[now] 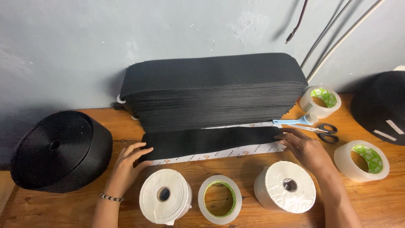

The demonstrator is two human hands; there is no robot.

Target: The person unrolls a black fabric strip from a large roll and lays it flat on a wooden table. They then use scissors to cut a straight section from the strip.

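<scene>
Both hands, left (126,162) and right (306,147), fingers spread flat, press black strip (211,141) ends onto white tape (219,154). Next move likely needs smoothing along it.

We count three clear tape rolls (219,199) — two white paper rolls (165,195) too — one big black webbing roll (61,150), one pair of scissors (327,131) and one blue brush (295,122).

Matt woven black strip (211,141), wooden table (379,202)
</scene>
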